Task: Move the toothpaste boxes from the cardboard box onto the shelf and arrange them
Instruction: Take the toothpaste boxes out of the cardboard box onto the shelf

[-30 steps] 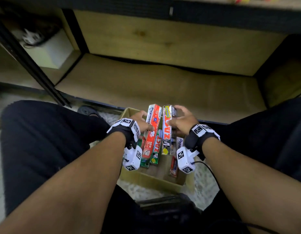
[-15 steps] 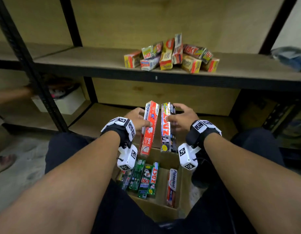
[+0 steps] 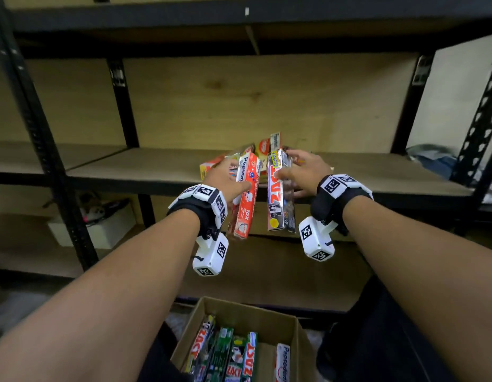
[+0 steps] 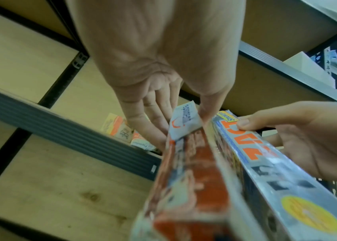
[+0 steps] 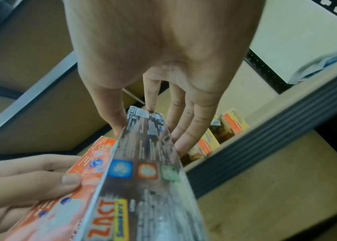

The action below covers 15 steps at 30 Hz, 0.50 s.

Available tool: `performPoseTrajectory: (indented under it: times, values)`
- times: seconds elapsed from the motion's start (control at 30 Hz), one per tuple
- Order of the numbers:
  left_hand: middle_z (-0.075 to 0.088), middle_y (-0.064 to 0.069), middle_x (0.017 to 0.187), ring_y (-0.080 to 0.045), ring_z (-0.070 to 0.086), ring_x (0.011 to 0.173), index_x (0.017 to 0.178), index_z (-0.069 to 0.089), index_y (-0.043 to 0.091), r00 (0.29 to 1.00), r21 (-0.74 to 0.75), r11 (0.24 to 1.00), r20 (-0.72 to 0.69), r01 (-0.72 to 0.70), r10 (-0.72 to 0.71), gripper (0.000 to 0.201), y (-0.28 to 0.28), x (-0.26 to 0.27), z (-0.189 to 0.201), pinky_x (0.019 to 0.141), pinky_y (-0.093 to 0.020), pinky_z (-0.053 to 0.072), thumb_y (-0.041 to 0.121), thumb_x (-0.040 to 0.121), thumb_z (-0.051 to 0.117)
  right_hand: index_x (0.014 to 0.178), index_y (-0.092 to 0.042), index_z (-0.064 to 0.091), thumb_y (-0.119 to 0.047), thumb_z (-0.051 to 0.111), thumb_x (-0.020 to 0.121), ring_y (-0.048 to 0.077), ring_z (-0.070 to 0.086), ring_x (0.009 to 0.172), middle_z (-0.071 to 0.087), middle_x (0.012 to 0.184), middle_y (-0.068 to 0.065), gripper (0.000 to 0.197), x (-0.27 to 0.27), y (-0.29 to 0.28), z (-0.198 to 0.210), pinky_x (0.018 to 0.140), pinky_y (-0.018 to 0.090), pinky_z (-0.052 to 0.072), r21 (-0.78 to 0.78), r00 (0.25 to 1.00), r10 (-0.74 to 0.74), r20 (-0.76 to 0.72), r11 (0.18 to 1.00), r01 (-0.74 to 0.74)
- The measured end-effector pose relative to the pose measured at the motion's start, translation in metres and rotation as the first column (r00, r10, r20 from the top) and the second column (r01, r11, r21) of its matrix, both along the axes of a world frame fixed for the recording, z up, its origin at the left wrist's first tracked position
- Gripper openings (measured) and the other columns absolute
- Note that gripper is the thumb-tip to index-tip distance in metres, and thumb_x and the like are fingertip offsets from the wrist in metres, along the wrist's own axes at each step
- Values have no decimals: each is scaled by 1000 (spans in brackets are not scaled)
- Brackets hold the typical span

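Both boxes now up at shelf point(image 3: 377, 175) height, half second back just above cardboard box point(image 3: 239, 307). Left hand point(image 3: 225, 179) grips red Pepsodent box point(image 3: 246, 199), right hand point(image 3: 305, 172) grips silver Zact box point(image 3: 279, 194). Nearly at pile point(image 3: 262, 147); several left in carton.

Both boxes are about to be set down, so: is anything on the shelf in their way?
Yes. A loose pile of toothpaste boxes already lies on the shelf, directly behind the two held boxes; bare board lies either side.
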<state>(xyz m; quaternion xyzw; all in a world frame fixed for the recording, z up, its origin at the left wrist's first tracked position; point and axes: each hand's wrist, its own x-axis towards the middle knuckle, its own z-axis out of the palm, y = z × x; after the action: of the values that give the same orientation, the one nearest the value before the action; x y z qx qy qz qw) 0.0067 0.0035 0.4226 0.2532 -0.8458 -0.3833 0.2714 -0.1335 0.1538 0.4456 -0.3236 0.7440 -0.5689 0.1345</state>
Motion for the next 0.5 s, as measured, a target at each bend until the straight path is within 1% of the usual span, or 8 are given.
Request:
performPoseTrajectory:
  times: [0.1, 0.17, 0.2, 0.23, 0.33, 0.4, 0.47, 0.5]
  values:
    - [69, 0, 99, -16, 69, 80, 133, 50, 34, 994, -124, 990, -85, -73, 63, 56, -9, -9, 16, 70, -32, 59, 35, 81, 70, 130, -41, 57, -19, 83, 67, 26, 74, 74, 71, 108, 6, 72, -13, -9, 18, 63, 52, 61, -13, 998, -27, -58, 1000, 27]
    - [68, 5, 91, -9, 68, 72, 134, 52, 34, 990, -136, 987, -123, -84, 68, 52, -17, -15, 29, 55, -18, 55, 30, 85, 68, 132, -41, 57, -21, 84, 70, 30, 75, 76, 73, 101, 7, 70, -20, -14, 29, 60, 50, 62, 4, 994, -31, -107, 999, 32]
    - [68, 8, 85, -10, 68, 70, 133, 53, 35, 989, -140, 986, -132, -87, 68, 50, -22, -17, 36, 50, -13, 51, 29, 86, 68, 133, -41, 56, -24, 85, 72, 29, 75, 75, 73, 100, 6, 70, -22, -18, 35, 60, 48, 62, 25, 990, -23, -138, 999, 26]
    - [68, 8, 80, -14, 70, 71, 132, 55, 35, 988, -145, 985, -135, -91, 71, 49, -28, -20, 42, 48, -13, 50, 30, 86, 68, 134, -41, 56, -27, 85, 74, 26, 74, 70, 73, 99, 4, 68, -25, -24, 41, 59, 44, 62, 48, 986, -18, -167, 999, 27]
    - [73, -5, 78, -21, 70, 69, 131, 57, 39, 991, -169, 982, -112, -87, 68, 48, -49, -31, 58, 55, -24, 53, 36, 84, 67, 131, -37, 61, -31, 84, 77, 9, 58, 48, 66, 85, -5, 59, -33, -42, 58, 54, 32, 59, 75, 971, -46, -234, 995, 65]
    - [65, -3, 61, -17, 60, 53, 128, 59, 41, 991, -165, 983, -113, -86, 68, 45, -67, -40, 64, 46, -19, 46, 38, 84, 67, 130, -34, 63, -33, 84, 77, 7, 56, 47, 63, 78, -9, 57, -39, -57, 67, 55, 34, 61, 79, 964, -59, -261, 994, 82]
    - [52, 3, 52, -13, 50, 45, 125, 59, 45, 989, -175, 979, -122, -102, 82, 41, -85, -48, 67, 41, -19, 40, 40, 85, 66, 131, -32, 63, -34, 84, 77, 9, 58, 51, 65, 84, -8, 59, -47, -73, 72, 57, 35, 62, 91, 957, -63, -283, 992, 93]
    - [53, 4, 51, -12, 50, 44, 125, 59, 45, 988, -163, 981, -127, -104, 83, 40, -95, -53, 67, 42, -20, 41, 40, 85, 66, 131, -31, 62, -36, 84, 76, 9, 58, 53, 66, 91, -6, 59, -52, -82, 74, 59, 35, 62, 99, 954, -63, -293, 990, 96]
